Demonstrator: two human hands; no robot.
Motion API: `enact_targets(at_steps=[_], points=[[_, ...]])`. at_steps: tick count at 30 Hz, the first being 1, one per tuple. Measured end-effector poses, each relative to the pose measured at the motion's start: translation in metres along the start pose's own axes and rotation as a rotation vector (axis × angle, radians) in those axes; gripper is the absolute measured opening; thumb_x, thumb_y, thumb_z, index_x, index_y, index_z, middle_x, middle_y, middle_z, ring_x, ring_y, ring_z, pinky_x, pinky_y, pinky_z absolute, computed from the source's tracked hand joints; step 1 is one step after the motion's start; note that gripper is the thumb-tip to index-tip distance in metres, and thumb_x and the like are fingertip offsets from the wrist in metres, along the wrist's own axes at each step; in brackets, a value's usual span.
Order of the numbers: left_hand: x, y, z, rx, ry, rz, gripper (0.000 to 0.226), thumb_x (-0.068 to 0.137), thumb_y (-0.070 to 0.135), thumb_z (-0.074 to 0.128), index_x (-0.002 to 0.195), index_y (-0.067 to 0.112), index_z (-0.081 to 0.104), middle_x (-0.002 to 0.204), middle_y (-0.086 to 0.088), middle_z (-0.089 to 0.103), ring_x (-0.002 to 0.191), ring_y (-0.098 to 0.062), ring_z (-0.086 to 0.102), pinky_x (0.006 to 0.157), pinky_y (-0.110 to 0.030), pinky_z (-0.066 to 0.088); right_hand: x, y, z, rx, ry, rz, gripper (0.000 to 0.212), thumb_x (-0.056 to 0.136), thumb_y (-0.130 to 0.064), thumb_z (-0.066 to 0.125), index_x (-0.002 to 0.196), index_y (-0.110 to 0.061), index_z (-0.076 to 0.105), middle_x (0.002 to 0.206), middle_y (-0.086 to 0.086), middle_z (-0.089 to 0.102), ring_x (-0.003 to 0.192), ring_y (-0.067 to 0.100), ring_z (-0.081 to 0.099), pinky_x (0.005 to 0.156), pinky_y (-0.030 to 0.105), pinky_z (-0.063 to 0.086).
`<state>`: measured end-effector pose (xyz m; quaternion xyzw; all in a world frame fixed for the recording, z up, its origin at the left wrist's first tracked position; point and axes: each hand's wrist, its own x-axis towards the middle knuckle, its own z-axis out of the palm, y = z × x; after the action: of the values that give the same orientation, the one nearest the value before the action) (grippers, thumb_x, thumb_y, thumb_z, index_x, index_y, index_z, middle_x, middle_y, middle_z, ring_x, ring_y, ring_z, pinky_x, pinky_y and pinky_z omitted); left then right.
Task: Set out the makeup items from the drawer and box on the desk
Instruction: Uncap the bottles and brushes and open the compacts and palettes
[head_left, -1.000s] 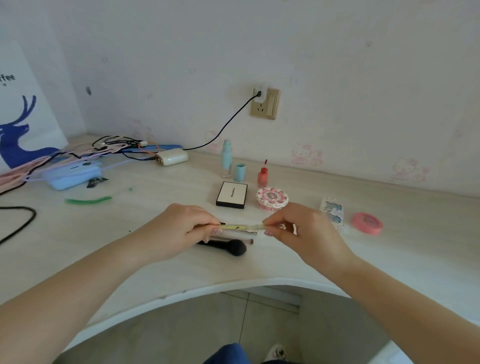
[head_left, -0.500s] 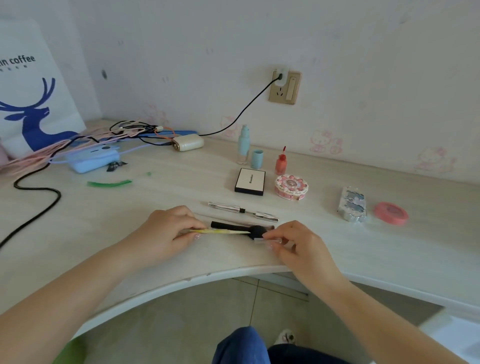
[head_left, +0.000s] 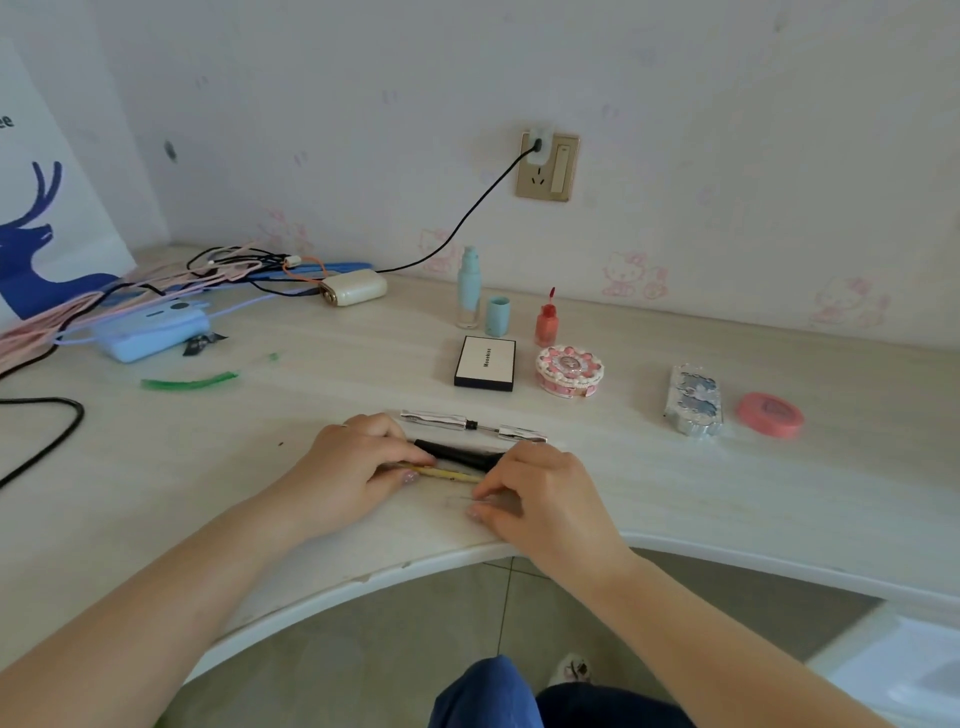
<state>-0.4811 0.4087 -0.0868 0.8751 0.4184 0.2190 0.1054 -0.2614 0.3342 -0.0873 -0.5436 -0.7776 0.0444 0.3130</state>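
Yellow pencil (head_left: 447, 473) pinched by left hand (head_left: 353, 467); right hand (head_left: 540, 493) pinching clear cap (head_left: 467, 503) on desk (head_left: 675, 493).

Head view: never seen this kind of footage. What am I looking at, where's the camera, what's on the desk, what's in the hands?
There is no machine here. A person wears a wide-angle camera on the head, looking forward and down, so both bare arms reach in from the bottom edge.

The left hand pinches one end of a thin yellow pencil lying low at the desk. The right hand pinches a small clear cap just in front of it.

Behind the hands lie a black makeup brush and an opened silver mascara. Further back: a black-edged compact, a round pink case, a red lip gloss bottle, a blue pump bottle with its cap beside it, a silvery case and a pink round tin. Cables crowd the left.
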Motion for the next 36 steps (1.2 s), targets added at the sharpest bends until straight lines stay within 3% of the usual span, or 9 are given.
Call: enact_targets(at_steps=[6, 9, 14, 18, 24, 29, 33, 36], points=[[-0.004, 0.0, -0.003, -0.15, 0.043, -0.079, 0.035, 0.068, 0.056, 0.055, 0.097, 0.039, 0.065, 0.088, 0.018, 0.056, 0.088, -0.006, 0.057, 0.083, -0.033, 0.051, 0.012, -0.005, 0.01, -0.104, 0.028, 0.024, 0.014, 0.068, -0.041, 0.07, 0.077, -0.029, 0.071, 0.075, -0.008, 0.057, 0.075, 0.017, 0.058, 0.068, 0.03, 0.04], [-0.005, 0.001, -0.003, -0.144, 0.059, -0.104, 0.015, 0.073, 0.038, 0.073, 0.087, 0.034, 0.071, 0.089, 0.017, 0.056, 0.089, -0.007, 0.057, 0.083, -0.037, 0.05, 0.014, -0.005, 0.013, -0.118, 0.034, 0.028, 0.015, 0.069, -0.041, 0.07, 0.078, -0.03, 0.071, 0.076, -0.007, 0.057, 0.076, 0.017, 0.057, 0.07, 0.029, 0.039], [-0.006, 0.002, -0.003, -0.139, 0.076, -0.114, 0.026, 0.068, 0.043, 0.063, 0.089, 0.029, 0.072, 0.087, 0.016, 0.057, 0.087, -0.005, 0.055, 0.081, -0.033, 0.048, 0.01, -0.001, 0.015, -0.095, 0.086, 0.031, 0.018, 0.069, -0.041, 0.069, 0.083, -0.029, 0.07, 0.078, -0.009, 0.056, 0.075, 0.015, 0.055, 0.068, 0.029, 0.041], [-0.007, 0.001, -0.004, -0.144, 0.082, -0.108, 0.017, 0.074, 0.033, 0.075, 0.09, 0.03, 0.071, 0.089, 0.017, 0.058, 0.091, -0.007, 0.056, 0.08, -0.026, 0.046, 0.007, 0.002, 0.015, -0.084, 0.126, 0.004, 0.016, 0.071, -0.039, 0.067, 0.082, -0.029, 0.064, 0.077, -0.011, 0.054, 0.072, 0.011, 0.051, 0.067, 0.028, 0.037], [-0.008, 0.003, -0.007, -0.163, 0.087, -0.144, 0.026, 0.072, 0.027, 0.079, 0.094, 0.034, 0.066, 0.09, 0.022, 0.055, 0.093, 0.002, 0.052, 0.08, -0.014, 0.039, 0.004, 0.004, 0.015, -0.073, 0.191, -0.031, 0.017, 0.072, -0.043, 0.059, 0.08, -0.028, 0.054, 0.073, -0.018, 0.043, 0.067, 0.009, 0.044, 0.065, 0.025, 0.035], [-0.01, 0.006, -0.007, -0.198, 0.087, -0.136, 0.03, 0.072, 0.025, 0.079, 0.091, 0.039, 0.061, 0.091, 0.021, 0.058, 0.092, 0.001, 0.054, 0.08, -0.008, 0.038, 0.004, 0.002, 0.015, -0.011, 0.219, -0.054, 0.02, 0.073, -0.04, 0.058, 0.073, -0.022, 0.05, 0.069, -0.013, 0.047, 0.065, 0.011, 0.044, 0.062, 0.025, 0.038], [-0.004, 0.014, -0.011, -0.3, 0.156, -0.157, 0.027, 0.076, 0.02, 0.076, 0.089, 0.039, 0.06, 0.091, 0.018, 0.061, 0.094, 0.004, 0.054, 0.078, -0.001, 0.036, 0.007, 0.0, 0.001, 0.213, 0.237, 0.037, 0.019, 0.075, -0.033, 0.067, 0.076, -0.023, 0.051, 0.071, -0.011, 0.048, 0.07, 0.007, 0.046, 0.063, 0.019, 0.04], [0.018, 0.012, -0.018, -0.315, 0.183, -0.203, 0.019, 0.079, 0.022, 0.073, 0.09, 0.033, 0.063, 0.095, 0.015, 0.064, 0.095, 0.005, 0.055, 0.078, 0.001, 0.034, 0.028, 0.011, -0.02, 0.175, 0.234, 0.079, 0.019, 0.077, -0.025, 0.073, 0.088, -0.021, 0.057, 0.079, -0.016, 0.049, 0.079, -0.002, 0.047, 0.071, 0.008, 0.036]])
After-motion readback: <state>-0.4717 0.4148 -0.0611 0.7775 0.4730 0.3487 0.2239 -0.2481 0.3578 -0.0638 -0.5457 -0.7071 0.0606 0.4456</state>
